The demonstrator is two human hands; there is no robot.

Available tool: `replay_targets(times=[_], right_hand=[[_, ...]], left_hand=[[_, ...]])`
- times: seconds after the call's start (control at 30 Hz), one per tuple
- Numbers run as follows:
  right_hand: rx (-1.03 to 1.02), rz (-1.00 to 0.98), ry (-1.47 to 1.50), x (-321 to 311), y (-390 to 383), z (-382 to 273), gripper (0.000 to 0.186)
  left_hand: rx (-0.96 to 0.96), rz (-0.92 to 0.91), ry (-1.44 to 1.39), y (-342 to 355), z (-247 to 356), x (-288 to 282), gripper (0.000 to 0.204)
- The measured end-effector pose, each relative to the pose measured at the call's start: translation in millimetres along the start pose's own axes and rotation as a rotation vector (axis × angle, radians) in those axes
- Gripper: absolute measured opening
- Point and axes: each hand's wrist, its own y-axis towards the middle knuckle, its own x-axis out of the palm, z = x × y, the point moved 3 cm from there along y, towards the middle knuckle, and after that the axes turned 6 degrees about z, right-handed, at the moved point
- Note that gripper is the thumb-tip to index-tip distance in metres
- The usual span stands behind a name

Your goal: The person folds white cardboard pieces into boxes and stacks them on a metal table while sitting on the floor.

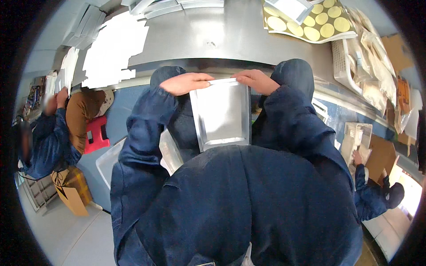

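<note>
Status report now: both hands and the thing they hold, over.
Left hand and right hand each pinch a top corner of the flat silver foil pouch. Pouch held over the lap, below the grey metal table edge. Nothing blocks it.

One flat silver foil pouch (222, 113), held at centre. Two bare hands on its top edge: left hand (186, 83) at 11 o'clock, right hand (256, 81) at 1 o'clock. One sheet of round yellow stickers (321, 24) on the grey metal tabletop (213, 37) at 1 o'clock. One red plastic stool (95, 135) at 9 o'clock. Two other people: one at 9 o'clock, one at 4 o'clock.
</note>
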Motion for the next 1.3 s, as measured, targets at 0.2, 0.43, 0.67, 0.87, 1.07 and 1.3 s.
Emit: replay_targets(times=[0.2,0.43,0.67,0.87,1.07,1.3], right_hand=[[-0.017,-0.015,0.018,2.4,7.3,0.8,0.038],[0.135,0.336,0.192,-9.0,-5.7,16.3,0.038],[0.202,0.642,-0.078,-18.1,-59.7,-13.9,0.035],[0.190,0.457,0.385,29.6,-32.4,7.6,0.060],[0.277,0.431,0.405,19.0,-25.3,-2.8,0.029],[0.368,0.668,0.757,15.3,-22.6,12.0,0.026]], left_hand=[[0.033,-0.015,0.564,57.9,30.3,34.5,0.044],[-0.156,0.365,0.784,57.5,40.7,51.9,0.028],[-0.160,0.382,0.795,55.7,32.2,53.5,0.026],[-0.112,0.141,0.795,50.5,39.9,45.1,0.041],[0.116,0.460,-0.598,-18.1,18.9,-24.5,0.076],[-0.019,0.481,-0.869,-21.4,-22.1,68.8,0.076]])
